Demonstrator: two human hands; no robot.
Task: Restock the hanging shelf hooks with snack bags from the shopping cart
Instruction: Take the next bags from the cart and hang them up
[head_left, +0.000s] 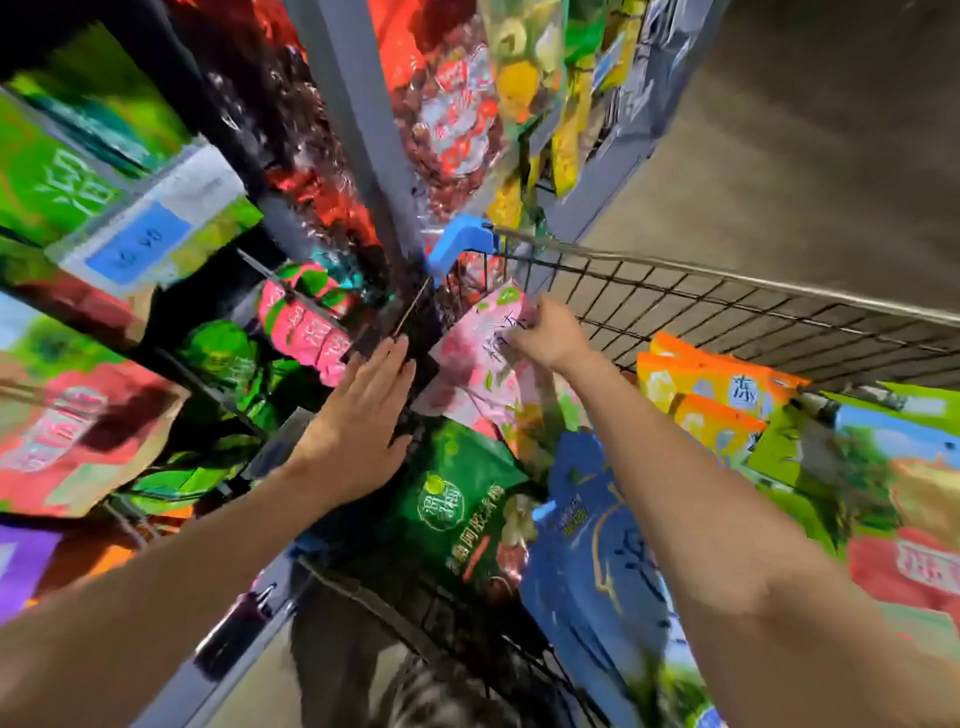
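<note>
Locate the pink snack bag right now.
Head view, centre: the pink snack bag is at the far corner of the cart, gripped by the right hand, just below the blue corner cap and above the dark green bag.

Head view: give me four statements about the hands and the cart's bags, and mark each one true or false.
1. The right hand grips a pink bag. True.
2. The left hand holds a bag. False: its fingers are straight and hold nothing.
3. The cart has a blue corner guard. True.
4. The orange bags hang on shelf hooks. False: they lie in the cart.
</note>
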